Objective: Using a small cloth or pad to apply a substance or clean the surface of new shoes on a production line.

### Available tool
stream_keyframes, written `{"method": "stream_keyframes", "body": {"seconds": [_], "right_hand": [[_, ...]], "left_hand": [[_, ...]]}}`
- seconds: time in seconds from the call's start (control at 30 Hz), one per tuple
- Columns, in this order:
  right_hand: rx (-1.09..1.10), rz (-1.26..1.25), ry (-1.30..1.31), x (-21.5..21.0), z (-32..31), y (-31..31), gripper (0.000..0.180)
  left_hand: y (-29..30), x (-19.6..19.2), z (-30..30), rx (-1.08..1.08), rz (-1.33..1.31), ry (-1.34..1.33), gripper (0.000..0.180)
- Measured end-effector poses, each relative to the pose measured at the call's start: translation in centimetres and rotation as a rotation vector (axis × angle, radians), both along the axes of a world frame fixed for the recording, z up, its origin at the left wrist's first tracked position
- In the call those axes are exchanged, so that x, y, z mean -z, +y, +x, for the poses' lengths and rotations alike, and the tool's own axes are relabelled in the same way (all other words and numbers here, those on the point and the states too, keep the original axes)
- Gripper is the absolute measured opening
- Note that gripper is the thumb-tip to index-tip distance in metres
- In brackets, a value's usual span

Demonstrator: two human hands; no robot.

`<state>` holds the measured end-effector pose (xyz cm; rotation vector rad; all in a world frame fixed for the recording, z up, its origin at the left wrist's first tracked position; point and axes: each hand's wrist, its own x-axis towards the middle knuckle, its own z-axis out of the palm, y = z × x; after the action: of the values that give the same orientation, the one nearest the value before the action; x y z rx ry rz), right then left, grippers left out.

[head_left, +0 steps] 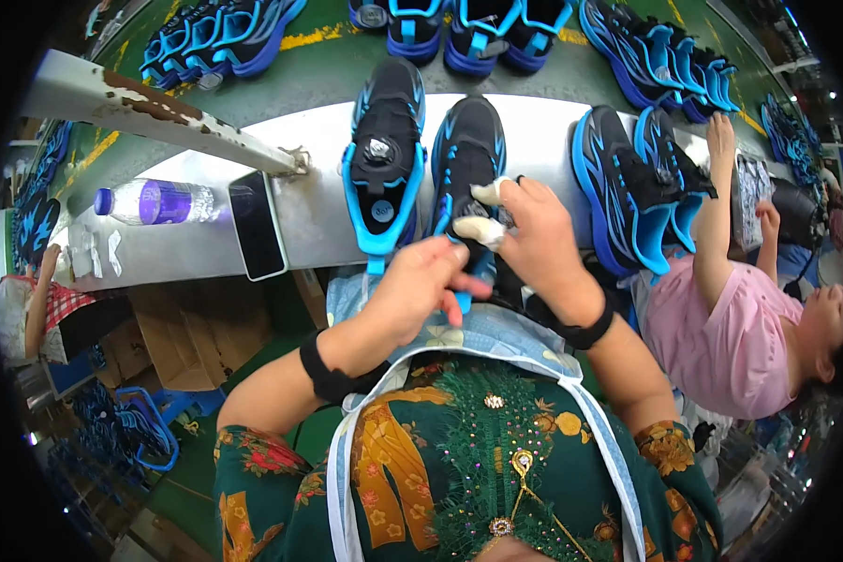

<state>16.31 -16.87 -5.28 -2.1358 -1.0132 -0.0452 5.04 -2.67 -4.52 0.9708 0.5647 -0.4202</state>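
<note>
At the counter's (553, 131) near edge, the right hand (534, 234) pinches a black-and-blue sneaker (468, 155) with taped fingertips (473, 229); the left hand's (421, 286) grip closes on its heel tab.

Ref. landmark: the shoe (466, 164) under my hands, lying on the bench (553, 131). My right hand (534, 229) rests on its near end; my left hand (421, 286) sits just nearer me, at its near-left edge. Second shoe (384, 164) lies immed. left of ref. shoe, parallel, touching or nearly so. Phone (256, 225) lies further left, on bench; bottle (155, 201) on its side, left of phone. Pair of shoes (642, 187) sits right of ref. shoe, apart from it. A co-worker's hand (721, 136) is right of that pair. Row of shoes (468, 28) lies beyond ref. shoe, behind bench.
</note>
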Motion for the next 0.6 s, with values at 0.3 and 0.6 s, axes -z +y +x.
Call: {"method": "stream_keyframes", "body": {"seconds": [0.3, 0.6], "right_hand": [[-0.350, -0.182, 0.156, 0.6, 9.9, 8.0, 0.053], [-0.373, -0.413, 0.268, 0.8, 10.6, 10.0, 0.061]], "left_hand": [[6.9, 0.9, 5.4, -0.196, 1.244, -0.600, 0.033], [8.6, 1.6, 5.0, -0.025, 1.186, -0.620, 0.052]]}}
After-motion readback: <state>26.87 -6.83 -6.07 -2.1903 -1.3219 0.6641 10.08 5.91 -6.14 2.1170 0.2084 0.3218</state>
